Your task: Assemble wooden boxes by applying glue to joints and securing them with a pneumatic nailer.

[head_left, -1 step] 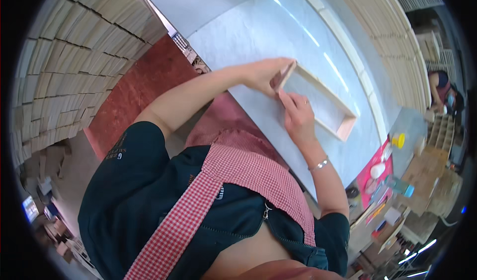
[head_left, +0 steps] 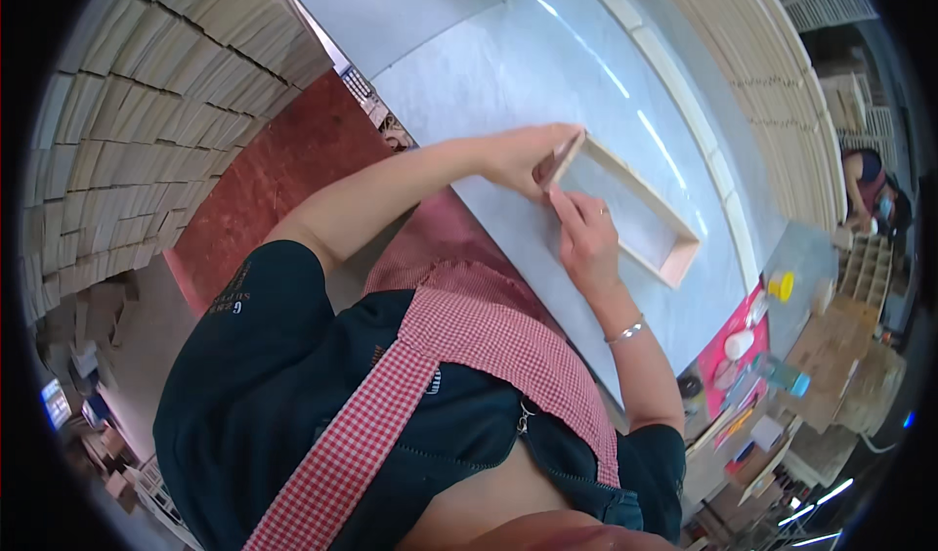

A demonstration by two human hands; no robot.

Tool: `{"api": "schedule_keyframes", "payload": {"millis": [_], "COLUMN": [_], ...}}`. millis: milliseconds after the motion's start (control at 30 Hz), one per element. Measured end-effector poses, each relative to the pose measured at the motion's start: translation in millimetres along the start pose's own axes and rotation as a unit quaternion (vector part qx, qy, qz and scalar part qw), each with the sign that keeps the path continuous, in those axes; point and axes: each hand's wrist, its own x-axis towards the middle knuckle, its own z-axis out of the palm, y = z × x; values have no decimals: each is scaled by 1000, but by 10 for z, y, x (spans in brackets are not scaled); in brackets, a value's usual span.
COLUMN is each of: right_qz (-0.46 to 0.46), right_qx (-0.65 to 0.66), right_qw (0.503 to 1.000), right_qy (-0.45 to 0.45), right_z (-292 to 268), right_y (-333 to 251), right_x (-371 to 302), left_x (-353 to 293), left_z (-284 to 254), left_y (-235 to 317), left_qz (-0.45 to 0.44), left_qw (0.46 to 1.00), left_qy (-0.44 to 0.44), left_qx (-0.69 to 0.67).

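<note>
A long, narrow, open frame of pale wood (head_left: 641, 189) lies aslant over the table. My left hand (head_left: 528, 162) is wrapped round its near-left end, thumb on the inner side and fingers outside. My right hand (head_left: 588, 243) is closed at the near corner of that same end, its index finger and thumb pressed on the wood. Whether anything small sits between those fingers is hidden. The frame's opposite end, a pinkish board, points to the lower right. Light table surface shows through the middle of the frame.
The pale grey table (head_left: 469, 72) carries a row of light wooden strips (head_left: 674, 82) along its far side. Tall stacks of boards (head_left: 147, 111) rise at left. Bottles and a yellow cup (head_left: 781, 285) stand on the right. Another person (head_left: 865, 185) is at far right.
The frame and both hands appear slightly lower in the picture. The grip of each hand looks the same.
</note>
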Motion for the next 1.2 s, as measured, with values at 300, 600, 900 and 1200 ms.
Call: {"api": "schedule_keyframes", "payload": {"millis": [300, 600, 900, 1200], "right_qz": [12, -97, -38, 51], "right_qx": [41, -25, -9, 94], "right_qw": [995, 991, 999, 980], "right_qy": [-88, 84, 23, 170], "right_z": [456, 1437, 1907, 520], "right_y": [675, 1558, 1952, 1372], "right_x": [785, 3881, 4442, 3228], "left_x": [519, 503, 497, 393], "left_z": [-431, -664, -833, -589], "left_y": [-1008, -1002, -966, -1014], "left_qz": [134, 117, 70, 103], "left_qw": [987, 992, 997, 994], "left_qy": [79, 26, -38, -10], "left_qx": [-30, 47, 10, -25]}}
